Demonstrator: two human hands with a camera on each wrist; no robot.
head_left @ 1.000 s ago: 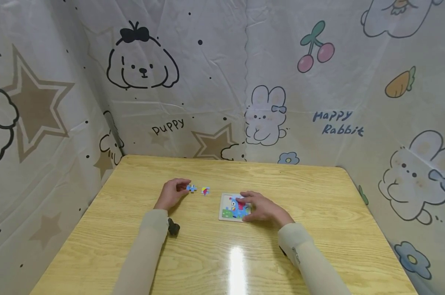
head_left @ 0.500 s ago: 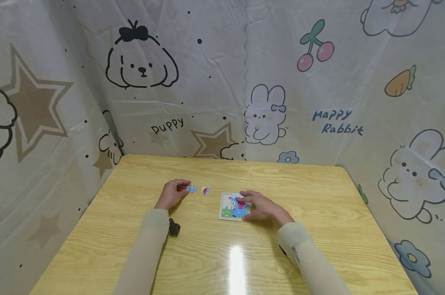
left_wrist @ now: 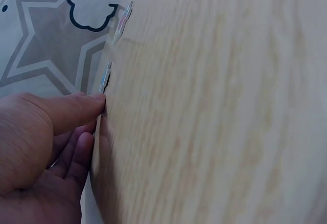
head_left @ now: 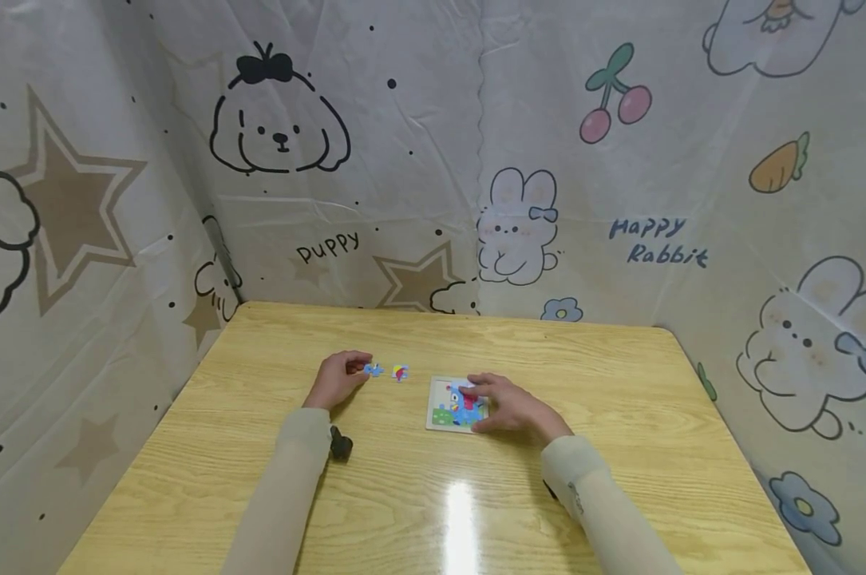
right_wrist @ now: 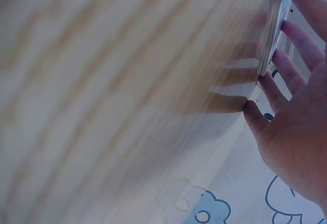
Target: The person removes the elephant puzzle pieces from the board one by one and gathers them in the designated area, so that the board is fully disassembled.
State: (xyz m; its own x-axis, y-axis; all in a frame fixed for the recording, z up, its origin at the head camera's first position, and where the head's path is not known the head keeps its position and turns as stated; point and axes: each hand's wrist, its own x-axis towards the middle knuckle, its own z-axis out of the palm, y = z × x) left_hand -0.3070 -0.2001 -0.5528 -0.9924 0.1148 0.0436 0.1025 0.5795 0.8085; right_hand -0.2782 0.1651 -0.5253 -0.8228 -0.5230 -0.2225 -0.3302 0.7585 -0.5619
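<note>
Yellowish table [head_left: 619, 383], blue puzzle piece [head_left: 375, 370], multicoloured piece [head_left: 400, 373], pale puzzle tray [head_left: 429, 406]

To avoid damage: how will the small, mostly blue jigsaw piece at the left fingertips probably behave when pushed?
The blue jigsaw piece is probably light and fairly stiff: its edge looks thin and straight. Lying flat on the glossy wood-grain table, it may slide rather than roll.

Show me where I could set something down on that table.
Bare table shows right of the right hand, out to the right edge, and this side of the puzzle, between the sleeves. Crowded: left hand at two pieces; right hand at the puzzle.
</note>
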